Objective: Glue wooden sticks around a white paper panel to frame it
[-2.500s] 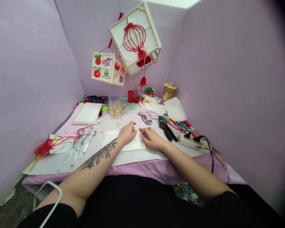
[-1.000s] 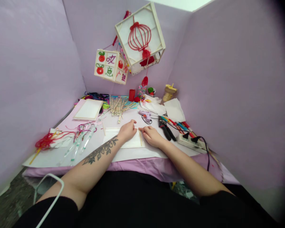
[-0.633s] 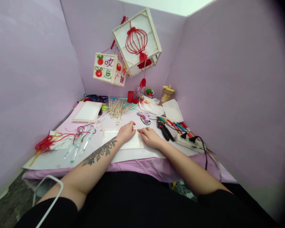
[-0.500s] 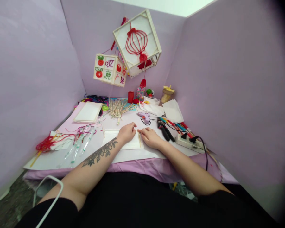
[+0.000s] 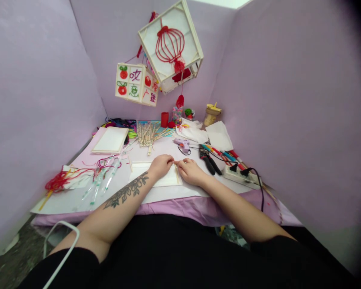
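Observation:
A white rectangular panel edged with thin wooden sticks, a stick frame [image 5: 164, 182], lies flat on the table before me. At its far right corner the fingers of my left hand [image 5: 161, 167] are pinched together, with the fingertips on the frame's edge. My right hand [image 5: 192, 172] is curled over the same corner from the right, its fingertips almost meeting those of the left. Whether a small piece lies between the fingertips is hidden. A pale purple glue gun [image 5: 182, 144] lies just beyond the hands.
Pliers [image 5: 209, 160] and a power strip [image 5: 242, 176] lie to the right. Behind are a pile of sticks [image 5: 146, 134] and a drink cup [image 5: 212, 115]. At left are another framed panel [image 5: 110, 140], clear glue sticks [image 5: 99, 182] and red yarn [image 5: 57, 182]. Box lanterns [image 5: 171, 46] hang above.
My left hand's fingers have come down and closed at the frame's corner, nearer the right hand's fingertips. The right hand has barely moved. The view has shifted slightly.

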Tool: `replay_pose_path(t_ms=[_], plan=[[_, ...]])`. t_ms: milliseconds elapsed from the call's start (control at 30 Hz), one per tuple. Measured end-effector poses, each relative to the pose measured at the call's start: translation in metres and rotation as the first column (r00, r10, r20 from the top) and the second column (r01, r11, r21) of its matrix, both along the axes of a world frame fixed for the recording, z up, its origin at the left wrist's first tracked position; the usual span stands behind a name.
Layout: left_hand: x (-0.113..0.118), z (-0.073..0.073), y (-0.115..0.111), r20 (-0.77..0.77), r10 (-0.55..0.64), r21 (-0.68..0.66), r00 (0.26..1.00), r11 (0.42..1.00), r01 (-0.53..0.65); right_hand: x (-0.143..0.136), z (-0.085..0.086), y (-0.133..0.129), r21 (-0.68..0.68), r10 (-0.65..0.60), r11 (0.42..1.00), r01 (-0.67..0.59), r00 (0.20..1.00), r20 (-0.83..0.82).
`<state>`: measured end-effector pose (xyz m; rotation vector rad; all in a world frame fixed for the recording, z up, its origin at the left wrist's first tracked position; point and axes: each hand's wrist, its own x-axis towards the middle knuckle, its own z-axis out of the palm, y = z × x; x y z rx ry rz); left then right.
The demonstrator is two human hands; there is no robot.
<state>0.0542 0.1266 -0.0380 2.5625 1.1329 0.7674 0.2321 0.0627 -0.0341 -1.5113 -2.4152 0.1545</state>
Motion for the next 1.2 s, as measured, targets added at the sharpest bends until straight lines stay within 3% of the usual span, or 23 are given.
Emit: replay_pose_path(t_ms=[267,400,667,900,1200], plan=[[0.001,-0.001,0.003,0.058,0.059,-0.132,0.997,0.99,-0.051,0.006,-0.001,-0.002,-0.024,0.02,0.999,-0.026,0.975,-0.223],[0.001,-0.004,0.003,0.112,0.107,-0.191,0.988,0.978,-0.084,0.007,-0.004,-0.003,-0.014,0.079,0.996,-0.085,0.966,-0.247],[0.001,-0.006,0.003,0.108,0.1,-0.184,0.989,0.98,-0.079,0.005,-0.006,0.0,-0.055,0.075,0.994,-0.091,0.966,-0.246],[0.001,-0.002,0.002,0.091,0.111,-0.199,0.99,0.976,-0.091,0.011,-0.01,0.004,0.018,0.056,0.998,-0.054,0.878,-0.476],[0.001,-0.004,0.002,0.097,0.106,-0.19,0.99,0.978,-0.086,0.003,-0.007,0.001,-0.032,-0.013,0.999,0.002,0.945,-0.326]])
